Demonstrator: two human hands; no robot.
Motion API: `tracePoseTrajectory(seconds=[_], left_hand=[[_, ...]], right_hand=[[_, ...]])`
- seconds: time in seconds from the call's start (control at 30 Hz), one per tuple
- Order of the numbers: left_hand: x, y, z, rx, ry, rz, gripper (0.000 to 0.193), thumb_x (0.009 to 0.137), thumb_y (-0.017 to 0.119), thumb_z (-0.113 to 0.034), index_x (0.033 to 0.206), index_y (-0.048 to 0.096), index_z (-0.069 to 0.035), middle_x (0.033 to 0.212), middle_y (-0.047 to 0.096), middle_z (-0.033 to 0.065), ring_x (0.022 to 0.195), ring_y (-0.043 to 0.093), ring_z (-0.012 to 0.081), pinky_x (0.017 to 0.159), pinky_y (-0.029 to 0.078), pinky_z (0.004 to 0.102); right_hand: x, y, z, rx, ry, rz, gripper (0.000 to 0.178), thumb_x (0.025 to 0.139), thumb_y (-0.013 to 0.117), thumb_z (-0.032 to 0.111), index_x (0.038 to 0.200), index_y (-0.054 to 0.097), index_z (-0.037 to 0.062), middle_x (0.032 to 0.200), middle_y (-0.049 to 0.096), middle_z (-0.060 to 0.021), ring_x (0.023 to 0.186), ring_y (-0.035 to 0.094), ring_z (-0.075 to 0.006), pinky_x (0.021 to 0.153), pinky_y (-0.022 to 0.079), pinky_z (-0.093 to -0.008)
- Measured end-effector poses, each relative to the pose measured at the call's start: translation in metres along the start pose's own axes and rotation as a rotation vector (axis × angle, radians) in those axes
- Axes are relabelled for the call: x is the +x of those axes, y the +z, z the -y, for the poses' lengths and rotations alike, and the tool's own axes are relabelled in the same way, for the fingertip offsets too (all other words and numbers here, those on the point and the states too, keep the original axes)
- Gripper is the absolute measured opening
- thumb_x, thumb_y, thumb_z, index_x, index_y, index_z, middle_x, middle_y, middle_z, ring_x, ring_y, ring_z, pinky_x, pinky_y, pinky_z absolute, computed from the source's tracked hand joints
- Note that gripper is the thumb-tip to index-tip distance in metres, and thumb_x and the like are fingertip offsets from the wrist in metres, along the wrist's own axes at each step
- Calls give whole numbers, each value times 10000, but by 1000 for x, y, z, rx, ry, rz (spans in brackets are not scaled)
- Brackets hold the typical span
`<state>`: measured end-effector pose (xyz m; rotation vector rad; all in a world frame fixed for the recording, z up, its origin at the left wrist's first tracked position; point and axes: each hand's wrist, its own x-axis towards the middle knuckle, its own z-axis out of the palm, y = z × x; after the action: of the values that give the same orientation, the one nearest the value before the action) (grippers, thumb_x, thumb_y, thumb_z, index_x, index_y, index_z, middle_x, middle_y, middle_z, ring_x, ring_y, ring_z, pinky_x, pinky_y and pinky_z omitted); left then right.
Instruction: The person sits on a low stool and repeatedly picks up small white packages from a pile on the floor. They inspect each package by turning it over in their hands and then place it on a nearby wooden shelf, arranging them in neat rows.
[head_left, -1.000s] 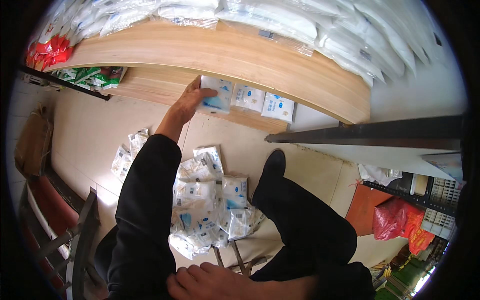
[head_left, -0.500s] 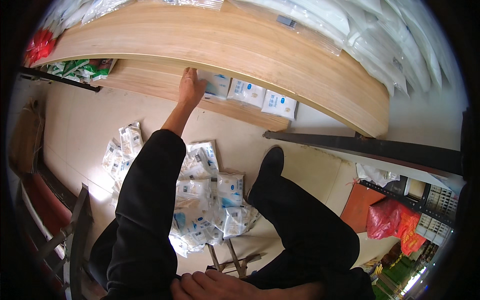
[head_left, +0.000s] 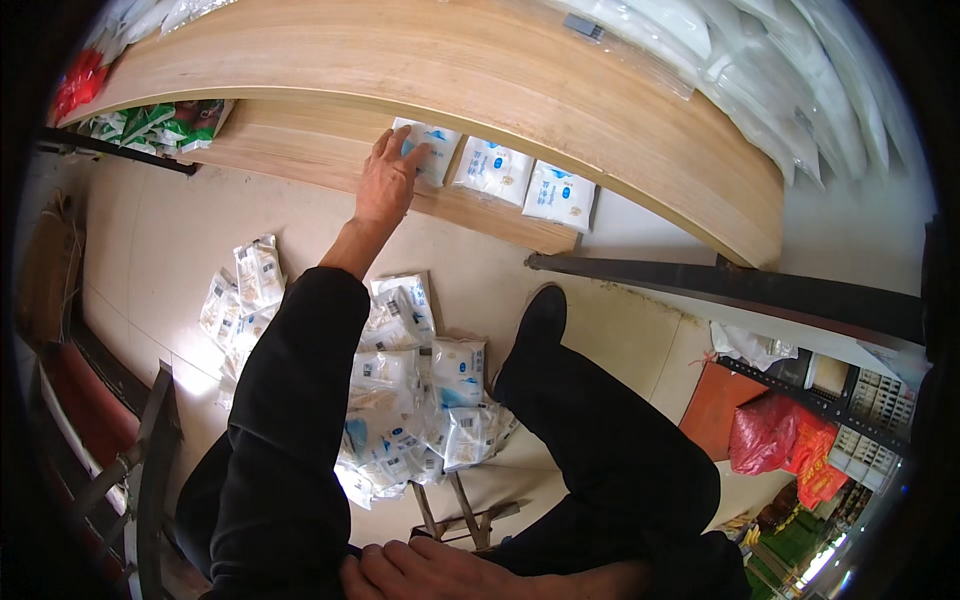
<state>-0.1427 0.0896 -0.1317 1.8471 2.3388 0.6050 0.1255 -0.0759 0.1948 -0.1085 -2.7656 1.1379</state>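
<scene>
Packet [head_left: 436,165] now lies beside two more packets [head_left: 493,170] on the lower shelf [head_left: 290,140], seemingly placed, my left hand [head_left: 388,185] loosened and spread over it, my right hand [head_left: 435,572] curled, contents I can't tell.

L hand [head_left: 388,188] on white pkt [head_left: 437,160], lwr shelf [head_left: 300,145], 2 pkts [head_left: 493,170] alongside.

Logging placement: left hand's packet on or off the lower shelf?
On: the white packet lies on the lower shelf, left hand at its left side.
</scene>
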Motion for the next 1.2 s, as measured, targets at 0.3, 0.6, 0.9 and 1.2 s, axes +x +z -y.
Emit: tracePoseTrajectory(seconds=[0.3, 0.6, 0.9, 1.2], left_hand=[[3, 2, -20, -3, -56, 50, 394, 933, 545, -42, 1273, 677, -192, 1482, 507, 122, 1394, 452, 367, 1116, 437, 474], [-6, 1, -8, 11, 0, -29, 430, 899, 579, -7, 1283, 667, -180, 1488, 508, 124, 1403, 443, 373, 1112, 433, 493], [-111, -142, -52, -336, 202, 250, 404, 867, 690, -33, 1267, 661, -78, 1418, 592, 151, 1268, 582, 375, 1042, 496, 489], [-244, -345, -121, -330, 100, 236, 308, 877, 738, -33, 1182, 704, -14, 1140, 723, 180, 1026, 715, 354, 874, 582, 443]], right_hand=[[-1, 3, -1, 12, 14, -5, 258, 864, 599, 189, 1014, 663, -11, 775, 596, -74, 664, 589, -169, 563, 440, -293], [-1, 1, -1, 25, -8, -6, 253, 865, 598, 182, 1006, 670, -15, 772, 611, -86, 680, 605, -179, 579, 452, -305], [-7, 37, -8, 121, -63, 232, 229, 882, 649, 78, 1047, 640, -81, 861, 679, -170, 808, 711, -275, 677, 583, -360], [2, 53, -56, -165, -103, 451, 289, 874, 576, 50, 1156, 579, -12, 1096, 638, -168, 1030, 646, -337, 839, 516, -457]])
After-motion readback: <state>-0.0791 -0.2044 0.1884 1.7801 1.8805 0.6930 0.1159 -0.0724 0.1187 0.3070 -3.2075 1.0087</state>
